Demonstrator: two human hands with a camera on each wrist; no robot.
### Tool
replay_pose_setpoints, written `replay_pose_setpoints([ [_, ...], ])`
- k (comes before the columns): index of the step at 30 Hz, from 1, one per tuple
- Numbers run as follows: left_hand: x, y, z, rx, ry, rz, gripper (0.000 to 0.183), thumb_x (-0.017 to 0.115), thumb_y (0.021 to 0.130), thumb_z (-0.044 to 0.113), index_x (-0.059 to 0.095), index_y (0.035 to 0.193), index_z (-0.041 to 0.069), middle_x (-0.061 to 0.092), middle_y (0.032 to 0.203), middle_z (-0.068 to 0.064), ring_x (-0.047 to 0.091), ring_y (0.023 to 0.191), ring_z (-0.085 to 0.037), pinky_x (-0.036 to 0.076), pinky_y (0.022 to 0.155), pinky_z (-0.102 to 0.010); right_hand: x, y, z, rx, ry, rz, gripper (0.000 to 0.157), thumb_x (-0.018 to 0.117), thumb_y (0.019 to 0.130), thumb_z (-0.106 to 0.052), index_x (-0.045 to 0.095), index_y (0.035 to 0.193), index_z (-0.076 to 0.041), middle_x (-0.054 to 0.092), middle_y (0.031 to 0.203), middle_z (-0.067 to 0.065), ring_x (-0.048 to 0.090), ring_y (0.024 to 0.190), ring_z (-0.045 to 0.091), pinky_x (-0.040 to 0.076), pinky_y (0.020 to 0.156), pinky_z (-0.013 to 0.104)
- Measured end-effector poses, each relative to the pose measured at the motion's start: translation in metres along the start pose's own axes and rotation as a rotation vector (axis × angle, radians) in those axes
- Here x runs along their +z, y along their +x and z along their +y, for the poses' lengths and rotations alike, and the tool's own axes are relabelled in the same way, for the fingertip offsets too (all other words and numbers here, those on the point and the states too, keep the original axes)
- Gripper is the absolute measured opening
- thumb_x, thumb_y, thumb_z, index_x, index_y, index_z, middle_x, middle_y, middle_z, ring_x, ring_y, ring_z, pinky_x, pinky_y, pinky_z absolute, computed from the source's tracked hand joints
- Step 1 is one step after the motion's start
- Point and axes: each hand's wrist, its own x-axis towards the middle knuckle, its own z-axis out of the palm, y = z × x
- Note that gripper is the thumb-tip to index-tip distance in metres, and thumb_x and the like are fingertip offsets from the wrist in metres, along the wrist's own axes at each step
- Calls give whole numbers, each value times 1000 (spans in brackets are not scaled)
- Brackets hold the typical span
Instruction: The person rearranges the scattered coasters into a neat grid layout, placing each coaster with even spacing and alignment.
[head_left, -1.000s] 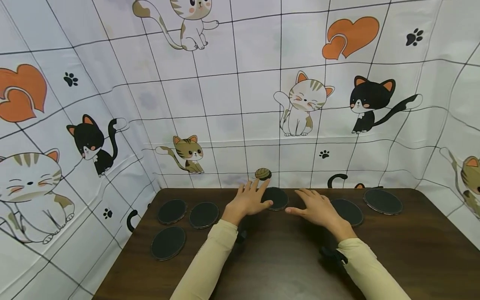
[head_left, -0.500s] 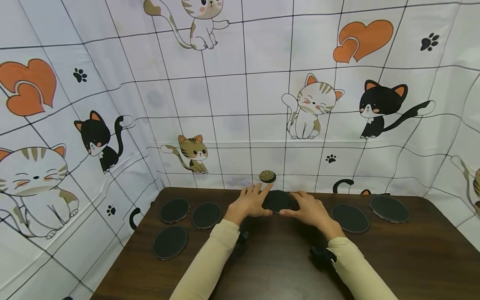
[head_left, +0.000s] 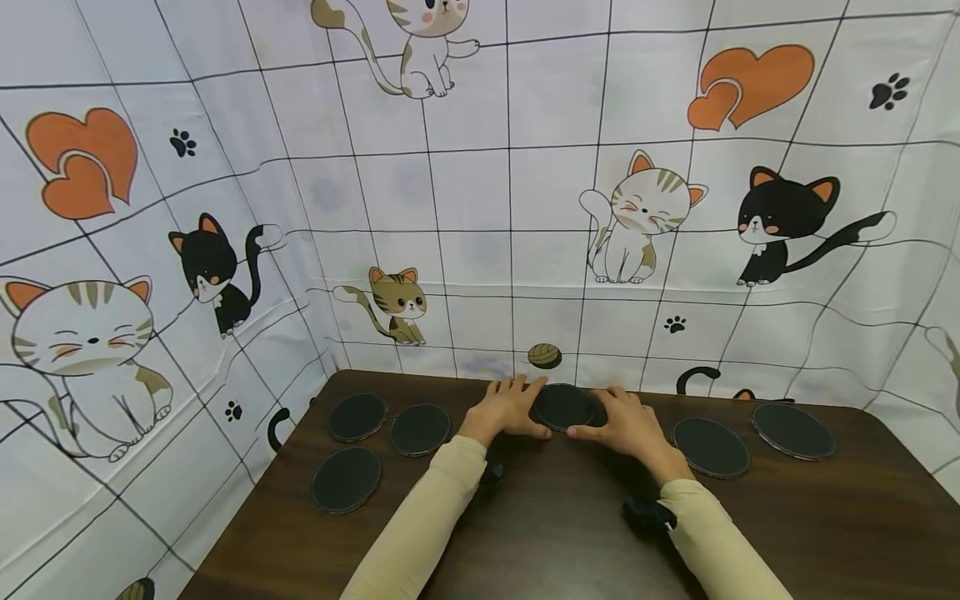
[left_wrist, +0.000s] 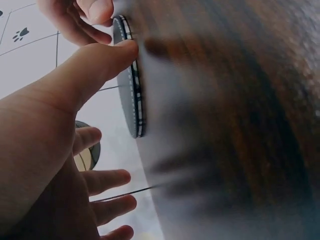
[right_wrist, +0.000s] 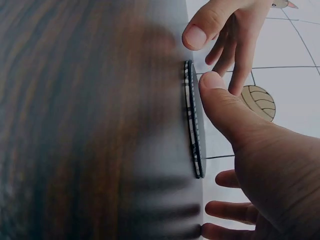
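Note:
In the head view a round black coaster (head_left: 562, 407) lies at the back middle of the brown table, between both hands. My left hand (head_left: 506, 412) is at its left side and my right hand (head_left: 624, 423) at its right. In the left wrist view the left thumb overlaps the edge of the coaster (left_wrist: 131, 82), while the other fingers are spread beyond it. The right wrist view has the right thumb close beside the coaster (right_wrist: 195, 125), fingers loosely extended. Whether either hand touches it I cannot tell. Its rim carries a black-and-white pattern.
Several similar discs lie about: a front-left disc (head_left: 347, 480), a back-left disc (head_left: 357, 417), an inner-left disc (head_left: 421, 429), an inner-right disc (head_left: 711, 447) and an outer-right disc (head_left: 793, 431). A cat-printed curtain (head_left: 480, 200) hangs behind the table (head_left: 555, 533).
Both hands have come closer together around the middle coaster, and the right hand has moved in from the right. The head view has shifted slightly. The other discs stay in place.

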Motion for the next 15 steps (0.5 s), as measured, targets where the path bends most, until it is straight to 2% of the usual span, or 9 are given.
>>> replay_pose_setpoints([
  [6,-4,7,8,-22,0,4,99,70,86,67,24,164,27,30,160,-13,29,146,-35,22,116,-54,-5,1,5,15,-1,18,99,75,77,-71,56,143,0,50,137,29,44,123,53,36,92,73],
  [15,2,6,5,-10,-18,26,102,76,81,66,30,162,24,33,156,-14,32,144,-34,24,115,-55,3,4,4,37,-9,-1,101,79,72,-72,58,142,-2,51,137,26,45,119,50,38,91,69],
])
